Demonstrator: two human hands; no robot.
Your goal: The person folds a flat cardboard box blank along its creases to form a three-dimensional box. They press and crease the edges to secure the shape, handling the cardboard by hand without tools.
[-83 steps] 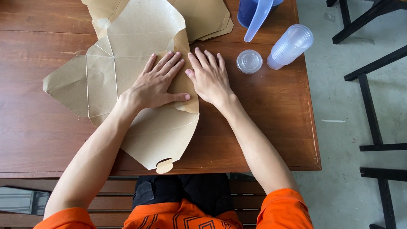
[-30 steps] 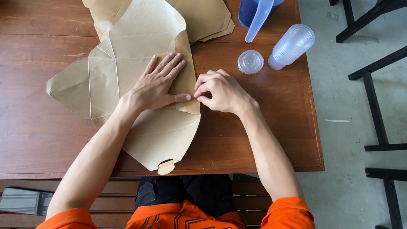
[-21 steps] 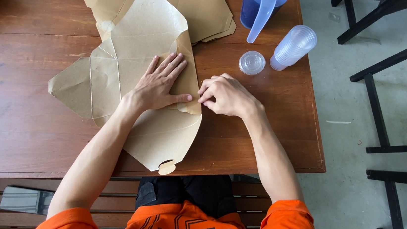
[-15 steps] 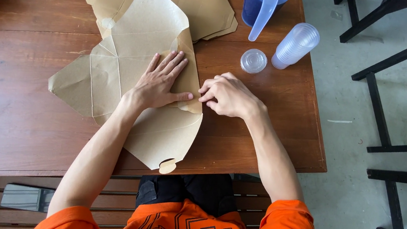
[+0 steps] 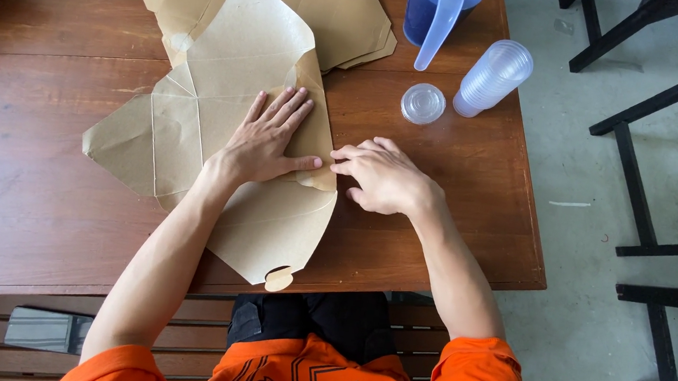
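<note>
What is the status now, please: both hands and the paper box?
Left hand flat, open, pressing the unfolded brown paper box blank. Right hand curled, fingertips at the blank's right flap edge. Clear lid and cup stack beyond, apart.

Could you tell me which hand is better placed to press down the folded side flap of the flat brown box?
Right hand: its fingertips are at the flap's edge, while the left hand lies flat, pinning the brown box.

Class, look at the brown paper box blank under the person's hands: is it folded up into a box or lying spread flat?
Mostly spread flat. The box blank lies open on the table, creases showing; only its right flap is folded over.
</note>
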